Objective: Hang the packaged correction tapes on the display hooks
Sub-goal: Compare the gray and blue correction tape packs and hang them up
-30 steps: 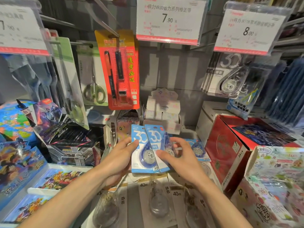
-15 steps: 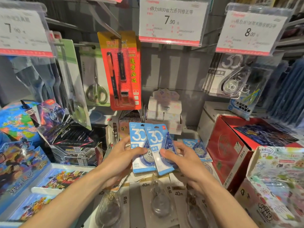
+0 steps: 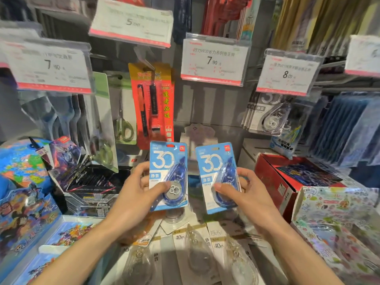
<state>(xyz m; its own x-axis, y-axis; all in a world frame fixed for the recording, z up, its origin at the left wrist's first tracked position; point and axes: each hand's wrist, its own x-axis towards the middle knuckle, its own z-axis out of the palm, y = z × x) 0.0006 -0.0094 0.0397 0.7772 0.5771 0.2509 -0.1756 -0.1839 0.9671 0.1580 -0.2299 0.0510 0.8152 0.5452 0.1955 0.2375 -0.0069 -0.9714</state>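
1. Nearest to me, grey 40m correction tape packs (image 3: 197,256) lie flat on the counter below my arms.
2. My left hand (image 3: 135,194) pinches one blue correction tape pack (image 3: 168,175), thumb on the front over the blister, fingers behind. My right hand (image 3: 246,194) pinches a second blue correction tape pack (image 3: 217,177) the same way.
3. Change noted: half a second ago the two packs overlapped in one fan between both hands. They are now separated, one per hand, upright, apart, and raised higher.
4. Reading: each pack can now be hung singly; the hang holes at the top are clear of my fingers.
5. Beyond, an orange pen pack (image 3: 152,105) hangs left of the bare wall.
6. Above that gap sits the 7.90 price tag (image 3: 213,60). I judge its hook the likely target; the hook itself is not discernible.
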